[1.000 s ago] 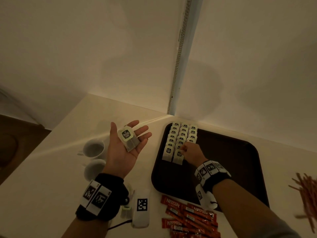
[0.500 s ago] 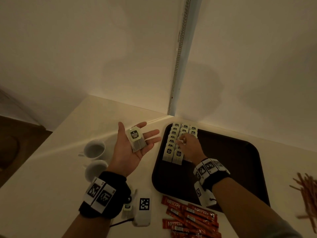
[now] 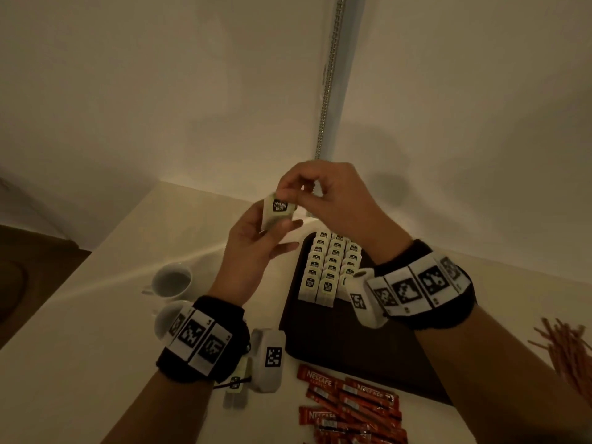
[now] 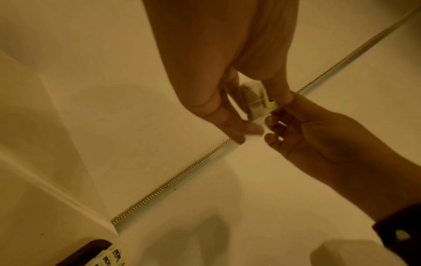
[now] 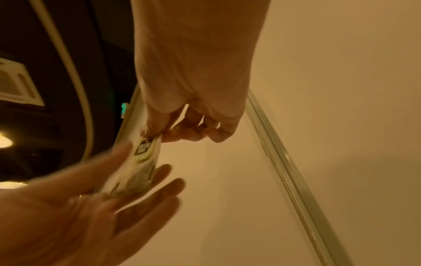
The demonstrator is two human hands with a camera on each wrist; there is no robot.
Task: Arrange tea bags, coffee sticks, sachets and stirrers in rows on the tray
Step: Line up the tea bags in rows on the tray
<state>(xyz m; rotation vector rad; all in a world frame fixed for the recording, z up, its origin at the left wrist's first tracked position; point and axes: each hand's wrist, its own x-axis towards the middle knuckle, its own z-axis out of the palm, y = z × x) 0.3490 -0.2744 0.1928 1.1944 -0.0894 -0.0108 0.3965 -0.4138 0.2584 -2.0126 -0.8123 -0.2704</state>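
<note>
A: Paper, thin and pale green-white: the tea bag (image 3: 277, 212) is held up in the air between both hands, above the table (image 3: 80, 331) and left of the tray (image 3: 368, 354).

B: Handling estimate?

A: Very light, soft, crushable. The envelope likely bends under any squeeze, so the flat top edge is the place to take it, thumb on one face and forefinger on the other.

B: Grip state, right hand (image 3: 333, 200)?

A: Narrow pinch. Thumb and forefinger are closed on the bag's upper edge; the remaining fingers curl loosely behind. The right wrist view shows the bag hanging down from that pinch, label face outward.

B: Left hand (image 3: 256, 248)?

A: Palm up, fingers nearly straight and relaxed. The bag's lower end rests against its fingers (image 5: 145, 194); it supports, does not clamp.

B: Destination?

A: Rows of tea bags (image 3: 331, 267) already stand at the tray's far left corner, three columns. Judgement: this bag joins the near end of a column.

B: Other stock?

A: Coffee sticks (image 3: 352, 402) lie off the tray at its near edge; stirrers (image 3: 567, 347) at far right. Two cups (image 3: 171, 280) at left.
</note>
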